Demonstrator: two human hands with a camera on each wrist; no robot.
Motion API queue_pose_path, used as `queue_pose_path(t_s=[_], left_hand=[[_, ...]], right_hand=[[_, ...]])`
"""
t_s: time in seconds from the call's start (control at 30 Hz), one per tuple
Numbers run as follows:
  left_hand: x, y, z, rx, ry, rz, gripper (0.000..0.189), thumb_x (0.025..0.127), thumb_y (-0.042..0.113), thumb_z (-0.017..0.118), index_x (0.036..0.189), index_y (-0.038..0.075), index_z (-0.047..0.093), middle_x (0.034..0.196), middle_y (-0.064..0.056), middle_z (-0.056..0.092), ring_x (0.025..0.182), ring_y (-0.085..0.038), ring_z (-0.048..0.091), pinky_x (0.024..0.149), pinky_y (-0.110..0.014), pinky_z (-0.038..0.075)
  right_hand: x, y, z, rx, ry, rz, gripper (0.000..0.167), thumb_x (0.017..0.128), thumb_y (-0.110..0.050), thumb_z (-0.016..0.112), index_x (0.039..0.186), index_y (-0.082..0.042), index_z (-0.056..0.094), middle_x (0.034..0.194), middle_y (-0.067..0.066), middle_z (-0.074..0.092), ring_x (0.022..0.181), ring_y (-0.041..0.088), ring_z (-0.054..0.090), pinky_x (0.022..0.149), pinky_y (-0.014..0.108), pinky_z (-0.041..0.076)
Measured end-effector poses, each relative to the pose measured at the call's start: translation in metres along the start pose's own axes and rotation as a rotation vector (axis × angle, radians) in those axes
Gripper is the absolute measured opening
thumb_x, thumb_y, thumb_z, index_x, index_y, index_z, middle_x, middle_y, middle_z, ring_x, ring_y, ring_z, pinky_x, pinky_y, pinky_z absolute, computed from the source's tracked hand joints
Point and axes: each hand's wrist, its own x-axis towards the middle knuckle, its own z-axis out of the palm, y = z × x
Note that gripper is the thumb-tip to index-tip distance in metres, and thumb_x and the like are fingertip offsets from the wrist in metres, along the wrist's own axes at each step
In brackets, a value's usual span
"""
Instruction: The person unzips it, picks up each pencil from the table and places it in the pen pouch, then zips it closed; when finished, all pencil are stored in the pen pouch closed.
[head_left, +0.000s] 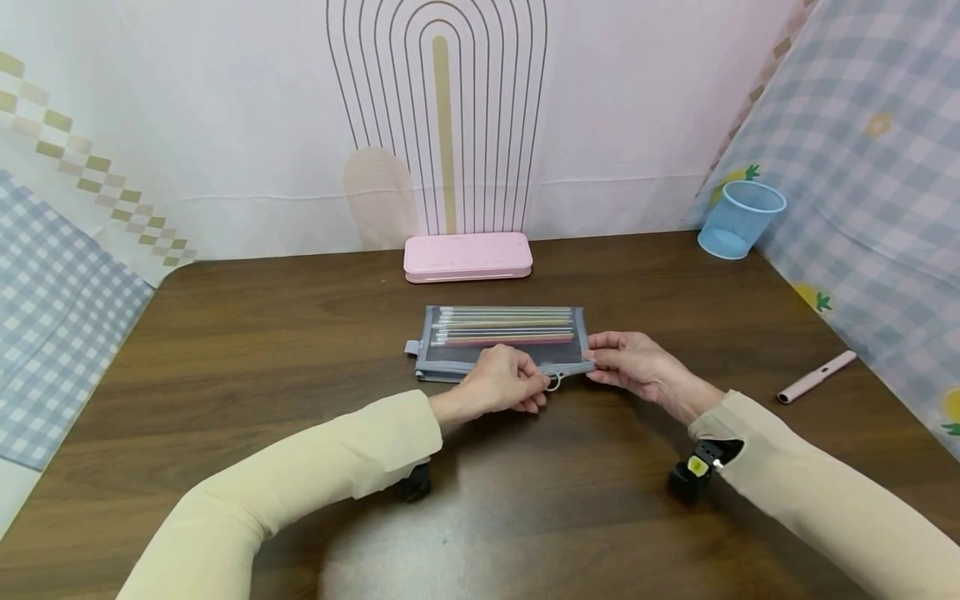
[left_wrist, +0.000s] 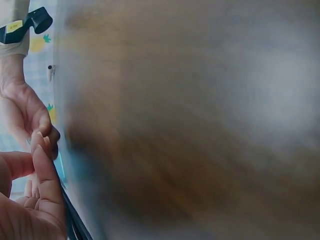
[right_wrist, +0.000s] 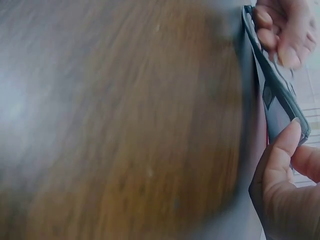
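Note:
A grey zippered mesh pencil pouch lies on the table, with several pencils showing through its see-through front. My left hand is at the pouch's near edge, pinching the zipper pull, whose pale ring pokes out beside the fingertips. At the right end, my right hand grips the near corner of the pouch between thumb and fingers. In the right wrist view the zipper edge of the pouch runs between the two hands, slightly raised at the corner.
Behind the pouch lies a pink flat case. A light blue bin stands at the back right corner, and a pink pen-like stick lies near the right edge. Patterned cloth hangs behind the brown table.

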Motion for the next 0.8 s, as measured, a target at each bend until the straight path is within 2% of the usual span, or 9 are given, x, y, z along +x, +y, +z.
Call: queue_pose_path(t_s=[0.4, 0.63, 0.8], left_hand=[[-0.011, -0.01, -0.027, 0.073, 0.02, -0.007, 0.017, 0.089, 0.014, 0.064, 0.081, 0.0, 0.07, 0.066, -0.005, 0.07, 0.054, -0.009, 0.065, 0.054, -0.024, 0.056], [-0.025, -0.021, -0.058, 0.094, 0.063, -0.094, 0.015, 0.088, 0.013, 0.065, 0.082, 0.001, 0.069, 0.067, -0.006, 0.07, 0.053, -0.007, 0.063, 0.055, -0.023, 0.056], [-0.036, -0.028, -0.079, 0.133, 0.093, -0.108, 0.014, 0.087, 0.013, 0.066, 0.082, 0.0, 0.07, 0.066, -0.005, 0.069, 0.054, -0.008, 0.064, 0.055, -0.024, 0.056]], right_hand=[[0.001, 0.0, -0.006, 0.015, 0.019, -0.008, 0.021, 0.093, 0.0, 0.053, 0.112, 0.003, 0.045, 0.085, 0.002, 0.059, 0.07, 0.008, 0.061, 0.066, 0.018, 0.055], [0.0, -0.002, -0.014, -0.008, 0.044, 0.009, 0.026, 0.093, -0.002, 0.055, 0.117, 0.004, 0.044, 0.085, 0.001, 0.06, 0.071, 0.007, 0.061, 0.066, 0.018, 0.055], [0.0, -0.004, -0.015, -0.019, 0.032, 0.011, 0.033, 0.093, -0.003, 0.055, 0.122, 0.006, 0.041, 0.085, 0.001, 0.06, 0.071, 0.007, 0.061, 0.067, 0.018, 0.055]])
